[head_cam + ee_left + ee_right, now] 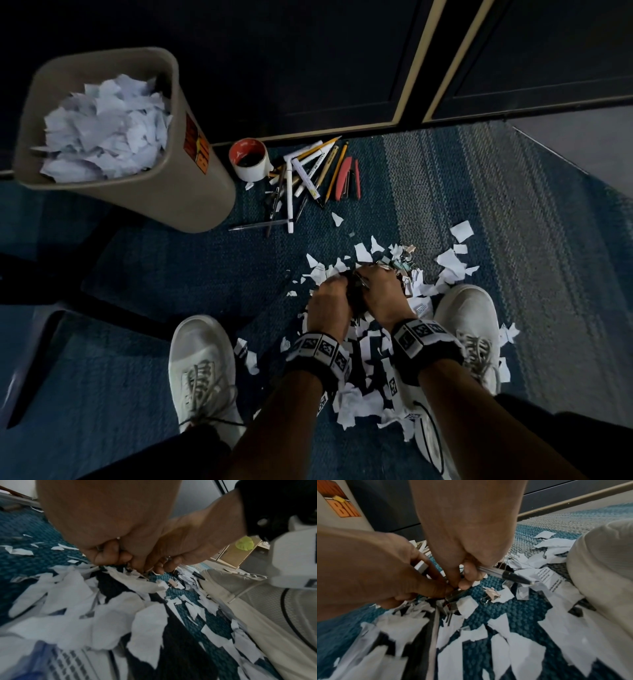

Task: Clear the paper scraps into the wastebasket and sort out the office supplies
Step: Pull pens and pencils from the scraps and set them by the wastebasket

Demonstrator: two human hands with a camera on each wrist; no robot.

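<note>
Torn white paper scraps [363, 346] cover the blue carpet between my shoes. Both hands meet low over the pile. My right hand [364, 279] grips a clear pen with a black cap [505, 573], and its fingertips [465, 582] touch those of the left. My left hand [443, 589] pinches a dark metallic binder clip [453, 597], with its fingers [111, 555] curled. A pale binder clip [491, 596] lies loose on the carpet beside them. The beige wastebasket [191, 192] stands at the far left, full of scraps.
Pens and pencils [308, 178] lie in a heap by the dark cabinet, with a red stapler [346, 178] and a white round holder with a red inside [248, 159]. My white shoes [202, 370] [469, 329] flank the pile. More scraps [452, 260] and small clips [407, 250] lie to the right.
</note>
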